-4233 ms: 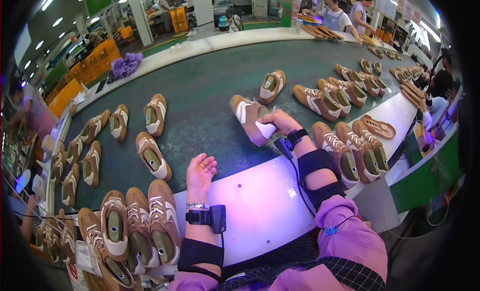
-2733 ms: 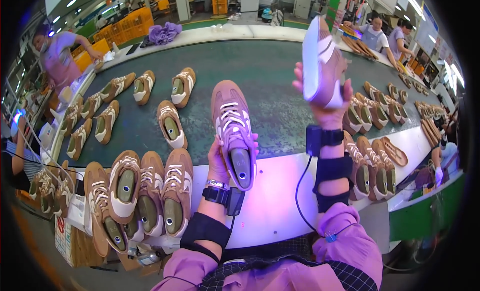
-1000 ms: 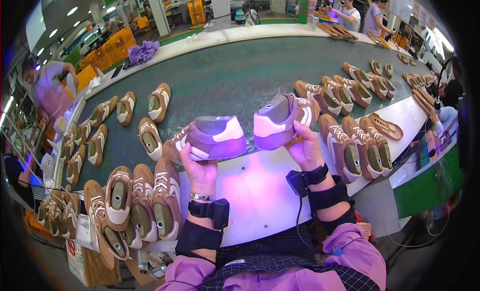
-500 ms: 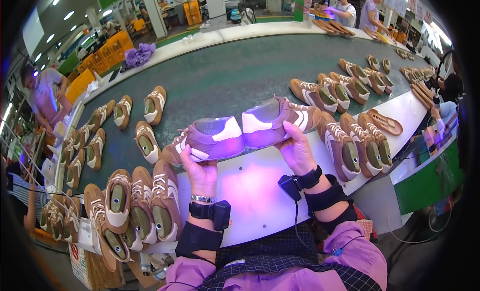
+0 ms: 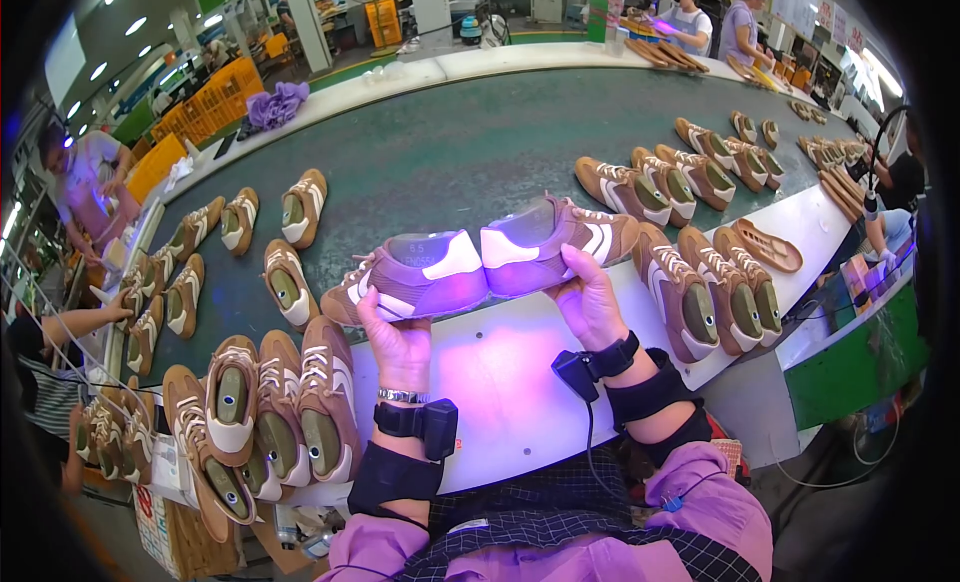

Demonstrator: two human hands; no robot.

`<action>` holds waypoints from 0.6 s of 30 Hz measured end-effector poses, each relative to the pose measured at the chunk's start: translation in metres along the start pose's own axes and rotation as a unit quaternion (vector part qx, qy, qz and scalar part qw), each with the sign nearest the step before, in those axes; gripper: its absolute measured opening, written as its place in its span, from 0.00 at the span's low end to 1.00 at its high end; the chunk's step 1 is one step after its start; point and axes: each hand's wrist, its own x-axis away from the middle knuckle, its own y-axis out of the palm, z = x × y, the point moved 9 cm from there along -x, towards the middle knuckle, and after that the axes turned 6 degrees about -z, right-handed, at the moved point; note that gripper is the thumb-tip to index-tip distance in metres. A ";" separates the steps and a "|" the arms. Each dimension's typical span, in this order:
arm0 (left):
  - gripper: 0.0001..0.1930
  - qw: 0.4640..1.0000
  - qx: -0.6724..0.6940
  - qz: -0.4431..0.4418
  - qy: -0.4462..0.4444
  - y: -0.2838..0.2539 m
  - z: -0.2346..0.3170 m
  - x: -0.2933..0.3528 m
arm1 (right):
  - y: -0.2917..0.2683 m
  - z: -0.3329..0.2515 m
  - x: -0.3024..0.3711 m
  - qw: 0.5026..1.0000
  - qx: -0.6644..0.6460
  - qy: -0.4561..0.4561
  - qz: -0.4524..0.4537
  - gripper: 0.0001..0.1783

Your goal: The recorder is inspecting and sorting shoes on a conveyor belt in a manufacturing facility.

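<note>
I hold two tan sneakers heel to heel above a white bench [image 5: 520, 382] washed in purple light. My left hand [image 5: 398, 337] grips the left sneaker [image 5: 408, 277] from below, toe pointing left. My right hand [image 5: 588, 300] grips the right sneaker [image 5: 555, 244], toe pointing right. Both shoes lie on their sides with their white heel patches meeting in the middle. Each wrist carries a black strap with a small device.
A green conveyor belt [image 5: 470, 152] carries several tan sneakers. More sneakers stand in rows at my left [image 5: 280, 412] and at my right [image 5: 700, 282]. Other people work at the far left [image 5: 85, 182] and the far end [image 5: 715, 22].
I took one sneaker in each hand and raised them, then lowered both and turned them onto their sides. Over the last second the two heels came together.
</note>
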 end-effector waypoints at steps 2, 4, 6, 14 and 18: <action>0.29 1.000 -0.002 -0.001 -0.003 -0.002 -0.001 -0.001 | -0.004 0.000 0.000 1.000 0.001 -0.003 0.010 0.18; 0.29 1.000 0.001 0.000 0.000 -0.003 -0.001 -0.002 | -0.004 0.002 -0.001 1.000 0.005 0.001 0.008 0.22; 0.29 1.000 -0.001 0.000 0.001 -0.004 -0.002 -0.002 | -0.004 0.002 -0.001 1.000 0.004 0.005 0.005 0.22; 0.29 1.000 -0.007 -0.001 0.001 -0.005 -0.002 -0.003 | -0.003 0.002 0.001 1.000 0.003 0.010 0.009 0.22; 0.28 1.000 -0.012 0.002 0.000 -0.008 -0.003 -0.004 | -0.003 0.002 0.000 1.000 0.007 0.005 0.009 0.21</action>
